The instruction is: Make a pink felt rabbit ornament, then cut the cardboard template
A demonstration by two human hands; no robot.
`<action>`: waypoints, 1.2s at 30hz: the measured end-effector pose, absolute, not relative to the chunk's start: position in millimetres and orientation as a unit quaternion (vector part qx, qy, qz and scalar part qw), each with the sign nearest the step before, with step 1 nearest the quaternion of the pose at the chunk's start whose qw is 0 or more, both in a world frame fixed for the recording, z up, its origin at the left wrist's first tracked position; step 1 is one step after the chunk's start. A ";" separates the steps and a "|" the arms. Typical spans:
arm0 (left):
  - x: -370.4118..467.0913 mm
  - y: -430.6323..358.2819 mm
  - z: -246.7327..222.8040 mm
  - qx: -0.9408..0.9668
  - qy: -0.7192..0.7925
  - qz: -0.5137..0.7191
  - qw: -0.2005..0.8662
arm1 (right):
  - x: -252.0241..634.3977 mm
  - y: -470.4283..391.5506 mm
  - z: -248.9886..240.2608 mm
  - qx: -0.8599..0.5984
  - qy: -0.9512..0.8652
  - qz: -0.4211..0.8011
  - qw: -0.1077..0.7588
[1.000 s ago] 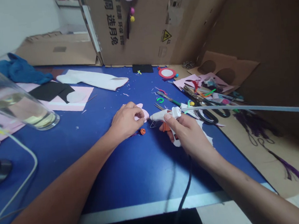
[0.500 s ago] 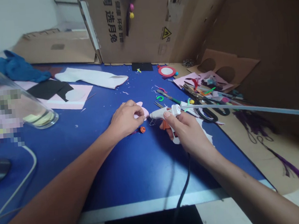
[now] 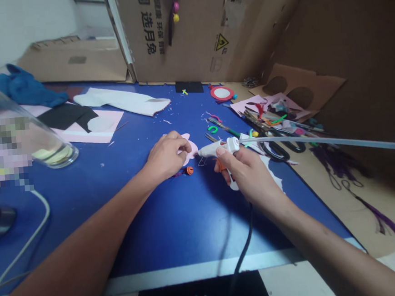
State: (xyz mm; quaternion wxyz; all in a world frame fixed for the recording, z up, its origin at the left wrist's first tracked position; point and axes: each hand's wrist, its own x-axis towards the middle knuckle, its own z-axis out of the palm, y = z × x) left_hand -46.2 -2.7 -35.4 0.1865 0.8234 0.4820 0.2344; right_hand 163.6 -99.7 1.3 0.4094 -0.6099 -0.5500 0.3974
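Note:
My right hand is wrapped round a white hot glue gun with an orange trigger, a long clear glue stick running out of its back. The nozzle points left, close to the edge of a pink cutout with rounded lobes. My left hand is closed on that cutout, thumb and fingers bent together and covering its left part. An orange bell on a dark cord lies just below the left hand. Thin wire or glue strands sit under the nozzle.
Scissors, a green curved piece and scraps lie to the right. A red-rimmed white disc is farther back. A clear glass stands left, near white cloth. Cardboard walls the back; the gun's black cord hangs over the front edge.
The cutout shows slightly more beside my left fingers. Both hands stay nearly in place, and the whole view has shifted a little.

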 end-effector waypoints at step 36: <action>-46.6 -1.5 -36.8 0.825 0.481 0.233 0.185 | 160.2 -103.5 -2.9 -0.618 -0.552 0.390 0.401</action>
